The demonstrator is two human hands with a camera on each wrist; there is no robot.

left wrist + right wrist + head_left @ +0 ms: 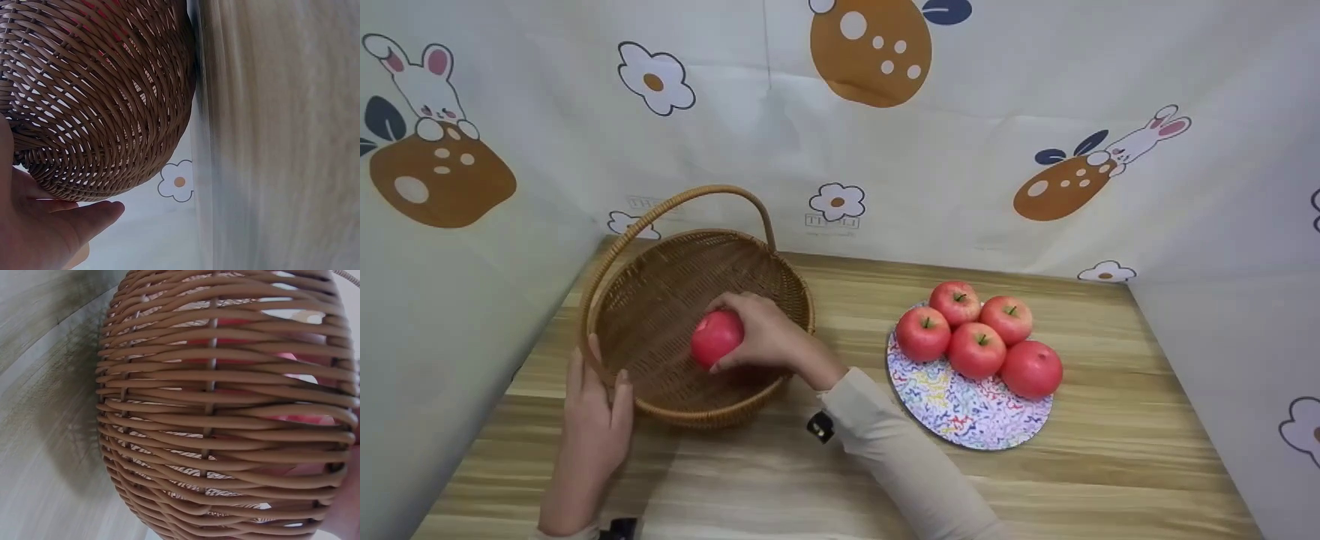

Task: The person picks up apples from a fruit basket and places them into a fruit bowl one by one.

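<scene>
In the head view, my right hand (761,334) grips a red apple (715,339) inside the opening of a brown wicker basket (690,414). My left hand (596,420) holds the basket's near-left rim, where the arched handle (720,189) meets it. From the left wrist, that hand (45,225) shows against the woven side (112,112), some fingers partly hidden. Through the weave (208,422) in the right wrist view, red shows in places, and the right hand is mostly hidden. Several red apples (977,350) sit on a colourful patterned plate (960,412) to the right.
The basket and plate stand on a wood-grain table (1125,435). Pale fabric walls (960,150) with rabbit, fruit and flower prints enclose its back and sides. The tall basket handle arches over the opening on the left.
</scene>
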